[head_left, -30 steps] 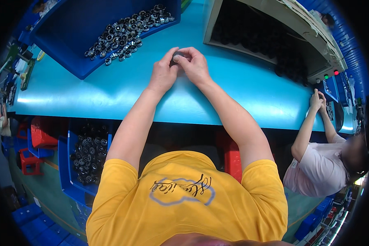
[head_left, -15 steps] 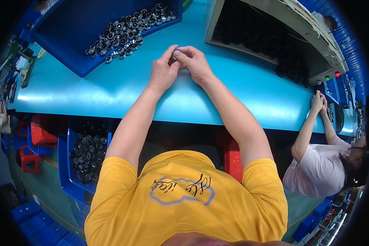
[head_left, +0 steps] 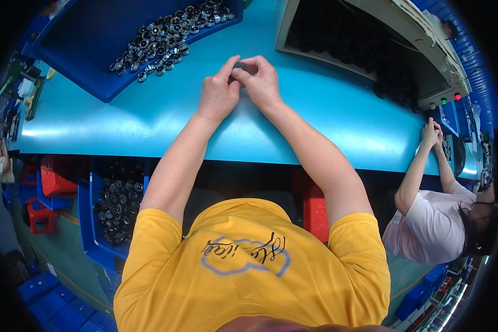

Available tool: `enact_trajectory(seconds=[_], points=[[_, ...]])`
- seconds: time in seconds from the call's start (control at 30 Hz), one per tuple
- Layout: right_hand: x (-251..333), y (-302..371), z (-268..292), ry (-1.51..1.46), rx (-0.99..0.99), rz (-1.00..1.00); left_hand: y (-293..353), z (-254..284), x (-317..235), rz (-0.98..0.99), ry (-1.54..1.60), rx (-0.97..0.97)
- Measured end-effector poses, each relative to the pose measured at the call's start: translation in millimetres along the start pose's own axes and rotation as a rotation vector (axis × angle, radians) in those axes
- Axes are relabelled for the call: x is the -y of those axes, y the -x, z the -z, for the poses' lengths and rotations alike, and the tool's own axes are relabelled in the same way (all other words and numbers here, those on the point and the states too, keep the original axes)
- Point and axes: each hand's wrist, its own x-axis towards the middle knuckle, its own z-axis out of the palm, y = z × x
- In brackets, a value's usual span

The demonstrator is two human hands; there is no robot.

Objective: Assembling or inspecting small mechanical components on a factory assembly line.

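Both my hands meet above the blue tabletop [head_left: 166, 124]. Between their fingertips is a small dark round part [head_left: 238, 67], mostly covered by the fingers, so its exact kind cannot be made out. My left hand [head_left: 219, 93] pinches it from the left, with thumb and index finger closed on it. From the other side my right hand [head_left: 261, 83] grips it, thumb laid across the front. Up and left of my hands, a blue bin [head_left: 94, 72] holds a heap of shiny silver-and-black round parts [head_left: 163, 41].
Right of my hands stands a pale box-like machine [head_left: 426, 66], dark parts piled inside. Below the table's left side, a blue crate [head_left: 84, 216] holds black round parts [head_left: 116, 207]. Red stools [head_left: 40, 216] stand further left. A co-worker [head_left: 431, 221] sits at the right, hands together.
My hands stay together on the small dark part, with only a slight shift of the fingers. The whole view has shifted a little.
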Motion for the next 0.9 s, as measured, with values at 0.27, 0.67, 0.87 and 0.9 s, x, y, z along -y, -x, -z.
enact_trajectory(seconds=[0.27, 0.67, 0.87, 0.9], points=[[13, -8, 23, -0.354, 0.245, -0.225, -3, 0, 8, 0.054, 0.400, 0.098], [17, -9, 28, -0.477, 0.311, -0.277, -2, 11, -4, 0.174, 0.550, 0.145], [17, -3, 9, 0.207, 0.085, 0.042, -3, 6, -3, 0.104, 0.496, 0.087], [16, -2, 7, 0.217, 0.070, 0.051, -3, 0, 7, 0.039, 0.467, 0.049]])
